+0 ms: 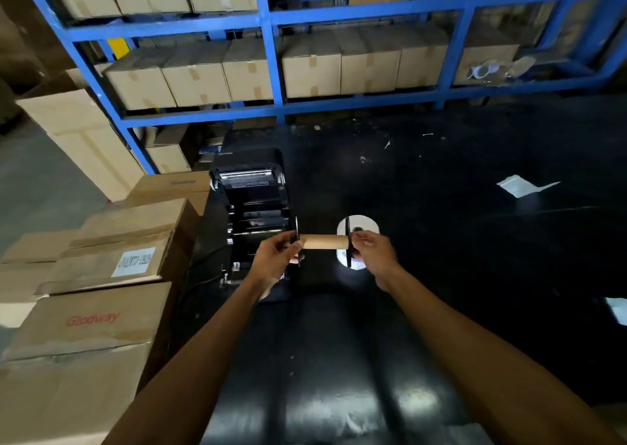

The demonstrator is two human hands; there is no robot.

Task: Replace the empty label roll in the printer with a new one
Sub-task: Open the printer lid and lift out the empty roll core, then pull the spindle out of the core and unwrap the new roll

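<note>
Cardboard core (324, 241) of the spent label roll sits bare and brown on a black spindle, held level in the air above the black table (441, 241), just right of the printer (252, 207). 2 black disc flanges cap it: the left flange (297, 237) and the right flange (348, 241), both standing on edge. The left hand (276, 259) pinches the spindle's left end, fingers closed around the flange and the core's tip. The right hand (375, 253) grips the right end in the same way, fingertips closed on the flange and the stub beyond it. Both forearms reach in from the bottom of the view.

Directly behind the right flange, a full white label roll (364, 225) lies on the table, partly hidden by the flange and the right hand. The printer stands with its lid raised, its roll bay exposed and dark inside. Scraps of white paper (522, 185) lie on the table farther right. Stacked cardboard boxes (101, 275) crowd the left side, and blue shelving (271, 71) loaded with more boxes runs along the back.
</note>
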